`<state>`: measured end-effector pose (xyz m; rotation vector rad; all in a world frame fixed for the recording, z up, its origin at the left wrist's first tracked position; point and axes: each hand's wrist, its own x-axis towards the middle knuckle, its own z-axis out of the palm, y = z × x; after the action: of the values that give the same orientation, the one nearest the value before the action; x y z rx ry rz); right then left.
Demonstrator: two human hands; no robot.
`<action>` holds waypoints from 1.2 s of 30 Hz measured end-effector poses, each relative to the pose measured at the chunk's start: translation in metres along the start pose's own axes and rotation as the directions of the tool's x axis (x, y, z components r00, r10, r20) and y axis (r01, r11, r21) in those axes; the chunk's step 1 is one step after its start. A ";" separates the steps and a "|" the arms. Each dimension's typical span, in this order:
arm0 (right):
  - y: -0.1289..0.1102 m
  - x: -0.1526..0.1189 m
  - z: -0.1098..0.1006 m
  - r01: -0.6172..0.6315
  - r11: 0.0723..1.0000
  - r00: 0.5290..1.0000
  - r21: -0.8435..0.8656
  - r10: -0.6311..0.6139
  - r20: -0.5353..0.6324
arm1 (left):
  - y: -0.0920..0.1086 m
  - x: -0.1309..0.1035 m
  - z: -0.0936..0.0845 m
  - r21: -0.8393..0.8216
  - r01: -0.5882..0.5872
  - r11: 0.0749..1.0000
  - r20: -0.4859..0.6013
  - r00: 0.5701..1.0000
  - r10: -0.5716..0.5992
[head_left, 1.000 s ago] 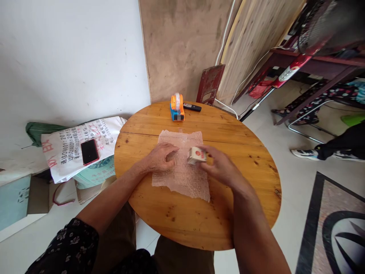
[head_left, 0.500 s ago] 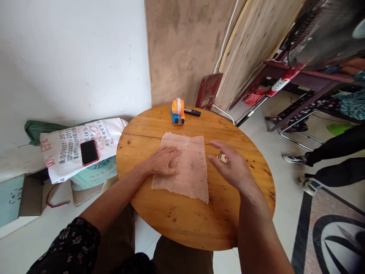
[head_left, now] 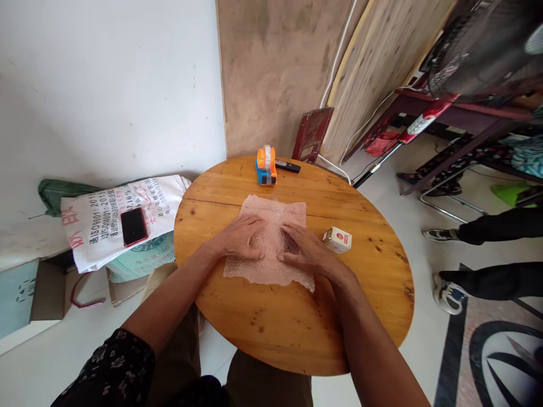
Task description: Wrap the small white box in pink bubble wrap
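A sheet of pinkish, see-through bubble wrap (head_left: 271, 268) lies on the round wooden table (head_left: 254, 316). My left hand (head_left: 241, 237) rests flat on its left half, thumb apart from the fingers. On the right half lies my right hand (head_left: 306, 249), palm down with thumb and fingers spread. Between the two hands the wrap looks slightly bunched, with a darker patch by the right fingers. A small white box (head_left: 337, 239) with a red mark stands just right of my right hand.
An orange and blue tape dispenser (head_left: 266, 165) stands at the table's far side beside a black pen-like object (head_left: 287, 166). A phone (head_left: 134, 226) lies on white sacks (head_left: 106, 226) at left. A fan (head_left: 466, 62) and a person's legs (head_left: 500, 226) are at right.
My right hand has come down and left onto the bubble wrap, uncovering the small box. My left hand stays on the wrap. The person's legs at right have shifted.
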<state>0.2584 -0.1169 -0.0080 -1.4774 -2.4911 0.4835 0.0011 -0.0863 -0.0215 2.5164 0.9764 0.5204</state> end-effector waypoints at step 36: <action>0.059 -0.044 -0.048 -0.425 0.901 0.868 -0.088 0.378 -0.323 | -0.001 0.000 -0.001 0.021 -0.111 0.994 -0.032 0.993 0.112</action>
<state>0.3434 -0.1209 0.0132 -1.9810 -2.0256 0.1077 -0.0001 -0.0859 -0.0213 2.5985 0.8605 0.5907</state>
